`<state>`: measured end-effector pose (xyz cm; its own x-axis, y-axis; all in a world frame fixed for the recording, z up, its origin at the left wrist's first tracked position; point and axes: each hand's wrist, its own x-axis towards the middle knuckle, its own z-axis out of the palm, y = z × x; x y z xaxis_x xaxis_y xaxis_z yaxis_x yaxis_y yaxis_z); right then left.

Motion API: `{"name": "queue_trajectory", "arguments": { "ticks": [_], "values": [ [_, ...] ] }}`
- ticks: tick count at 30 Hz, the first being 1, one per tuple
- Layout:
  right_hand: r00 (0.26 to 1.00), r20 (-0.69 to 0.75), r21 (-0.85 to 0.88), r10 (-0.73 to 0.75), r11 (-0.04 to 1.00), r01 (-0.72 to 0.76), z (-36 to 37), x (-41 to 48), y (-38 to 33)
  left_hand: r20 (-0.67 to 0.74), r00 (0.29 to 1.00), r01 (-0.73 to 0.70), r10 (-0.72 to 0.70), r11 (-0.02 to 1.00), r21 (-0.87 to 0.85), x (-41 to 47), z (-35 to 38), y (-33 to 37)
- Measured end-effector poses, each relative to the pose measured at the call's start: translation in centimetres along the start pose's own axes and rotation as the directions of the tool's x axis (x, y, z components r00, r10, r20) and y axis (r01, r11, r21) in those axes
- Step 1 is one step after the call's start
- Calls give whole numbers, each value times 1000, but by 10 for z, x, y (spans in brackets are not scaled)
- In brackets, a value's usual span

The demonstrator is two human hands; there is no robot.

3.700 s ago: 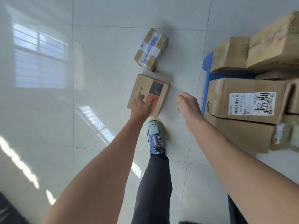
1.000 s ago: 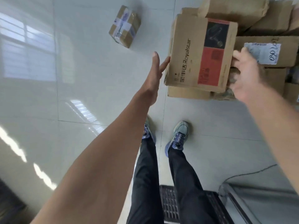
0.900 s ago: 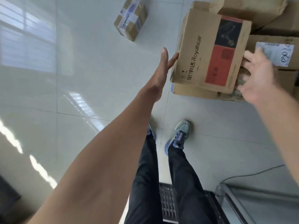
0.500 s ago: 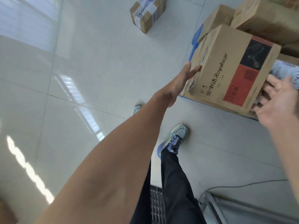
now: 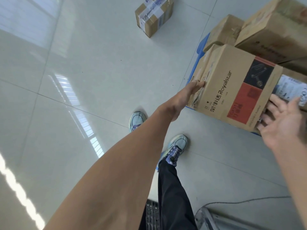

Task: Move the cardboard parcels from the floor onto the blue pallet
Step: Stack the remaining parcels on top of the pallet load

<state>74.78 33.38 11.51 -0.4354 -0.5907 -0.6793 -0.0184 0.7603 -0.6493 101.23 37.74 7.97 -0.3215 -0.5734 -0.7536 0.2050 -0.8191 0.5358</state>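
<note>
A person presses a Royalstar-printed cardboard parcel [image 5: 232,90] between two bare hands at the near edge of the blue pallet [image 5: 201,47]. The left hand [image 5: 187,97] lies flat against the parcel's left end, fingers straight and together. The right hand [image 5: 282,125] meets the opposite end with fingers spread and uncurled. Neither hand is wrapped round the box; it is held by pressure from both sides. The parcel sits tilted above the pallet's front corner, over other brown parcels stacked there. Whether it already rests on them cannot be told.

Further back on the pallet stand a small brown parcel [image 5: 222,30] and a larger one [image 5: 274,29]. A parcel with a white shipping label [image 5: 292,90] sits on the pallet just behind the right hand.

One taped parcel [image 5: 152,15] is on the pale tiled floor [image 5: 99,63], well apart from the pallet and off its far left corner. The person's light blue shoes [image 5: 176,148] stand on the tiles just in front of the pallet. A thin cable [image 5: 245,200] runs across the floor on the near side of the pallet, behind the feet.
</note>
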Motion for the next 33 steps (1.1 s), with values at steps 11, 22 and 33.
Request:
{"name": "queue_trajectory", "arguments": {
  "ticks": [11, 22, 33],
  "values": [
    [1000, 10, 3, -8, 1000, 8, 11, 6, 5, -27, 1000, 14, -15, 999, -45, 11, -4, -9],
    [1000, 17, -57, 8, 998, -7, 14, 8, 9, -24, 998, 50, -54, 988, -147, 22, -7, -18],
    [1000, -9, -60, 25, 998, -25, 20, 1, 5, -42, 998, 33, -37, 994, -106, 23, -4, -18]
  ]
}}
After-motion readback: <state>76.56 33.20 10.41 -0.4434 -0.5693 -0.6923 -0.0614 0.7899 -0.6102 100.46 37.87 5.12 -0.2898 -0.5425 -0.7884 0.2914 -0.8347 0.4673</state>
